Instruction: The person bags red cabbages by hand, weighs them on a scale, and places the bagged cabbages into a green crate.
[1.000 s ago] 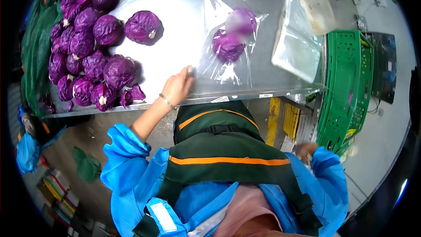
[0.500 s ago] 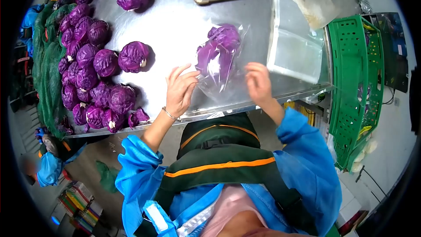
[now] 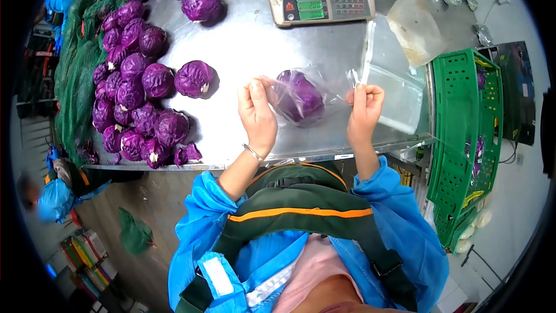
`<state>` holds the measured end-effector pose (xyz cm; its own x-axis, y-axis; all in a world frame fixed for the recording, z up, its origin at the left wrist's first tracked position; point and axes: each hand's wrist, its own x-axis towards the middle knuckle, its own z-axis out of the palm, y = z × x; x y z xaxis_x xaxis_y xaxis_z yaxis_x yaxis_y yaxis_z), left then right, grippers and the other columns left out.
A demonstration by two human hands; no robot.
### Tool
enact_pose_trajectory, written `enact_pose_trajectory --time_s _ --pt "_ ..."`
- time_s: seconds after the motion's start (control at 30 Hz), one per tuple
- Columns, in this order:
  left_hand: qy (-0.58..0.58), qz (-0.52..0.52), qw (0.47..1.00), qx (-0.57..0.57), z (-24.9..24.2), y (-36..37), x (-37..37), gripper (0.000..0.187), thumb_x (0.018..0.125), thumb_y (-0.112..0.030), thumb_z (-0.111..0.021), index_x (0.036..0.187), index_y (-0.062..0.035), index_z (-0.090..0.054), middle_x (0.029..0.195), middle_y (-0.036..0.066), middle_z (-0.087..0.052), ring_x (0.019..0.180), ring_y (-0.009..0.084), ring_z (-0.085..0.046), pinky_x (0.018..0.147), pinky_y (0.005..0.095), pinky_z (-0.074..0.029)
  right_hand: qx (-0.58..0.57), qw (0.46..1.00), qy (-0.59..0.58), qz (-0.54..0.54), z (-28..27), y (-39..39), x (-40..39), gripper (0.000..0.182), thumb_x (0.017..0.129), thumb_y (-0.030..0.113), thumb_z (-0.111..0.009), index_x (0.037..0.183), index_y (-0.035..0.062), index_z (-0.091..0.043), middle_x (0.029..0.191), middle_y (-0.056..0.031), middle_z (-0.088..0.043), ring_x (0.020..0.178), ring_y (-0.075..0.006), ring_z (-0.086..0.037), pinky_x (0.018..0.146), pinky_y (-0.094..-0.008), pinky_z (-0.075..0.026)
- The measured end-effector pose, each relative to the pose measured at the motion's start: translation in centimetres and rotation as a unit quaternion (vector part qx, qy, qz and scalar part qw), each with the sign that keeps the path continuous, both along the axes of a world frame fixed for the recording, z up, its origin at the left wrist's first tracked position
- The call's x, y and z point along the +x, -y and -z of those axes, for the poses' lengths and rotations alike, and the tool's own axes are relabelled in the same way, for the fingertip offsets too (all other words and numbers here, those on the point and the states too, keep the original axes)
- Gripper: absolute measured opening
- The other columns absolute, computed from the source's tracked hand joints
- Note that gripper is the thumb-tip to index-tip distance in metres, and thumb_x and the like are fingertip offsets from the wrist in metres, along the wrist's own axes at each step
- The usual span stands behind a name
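A clear plastic bag [image 3: 324,90] holding red cabbage [image 3: 300,97] hangs just above the steel table [image 3: 249,52]. My left hand [image 3: 258,113] pinches the bag's left corner and my right hand [image 3: 365,107] pinches its right corner, stretching the bag between them. Both hands are over the table's near edge.
A heap of loose red cabbages [image 3: 133,87] lies on the table's left, beside green netting [image 3: 75,64]. A digital scale [image 3: 321,3] stands at the back. A stack of clear bags [image 3: 394,87] lies to the right. A green crate [image 3: 469,139] stands right of the table.
My right hand came up from below the table and took the bag's right corner. Both hands lifted the bag with the cabbage off the table and pulled it taut.
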<state>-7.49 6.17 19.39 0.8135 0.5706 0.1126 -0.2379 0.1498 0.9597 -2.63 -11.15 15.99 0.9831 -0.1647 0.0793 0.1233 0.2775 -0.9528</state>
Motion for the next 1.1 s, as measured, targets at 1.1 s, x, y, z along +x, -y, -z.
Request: enact_pose_trajectory --time_s 1.1 --pt "-0.461 0.237 0.85 -0.096 3.0 -0.8 -9.2 0.011 0.086 -0.007 -0.053 0.095 -0.0003 -0.052 0.082 0.01 -0.052 0.065 0.0157 -0.052 0.05 0.0252 -0.043 -0.403 0.768 -0.121 -0.483 2.0 7.0 -5.1 0.045 0.076 0.008 -0.059 0.119 0.0085 -0.045 0.1 -0.0121 -0.051 0.092 -0.0221 -0.052 0.08 -0.0354 -0.041"
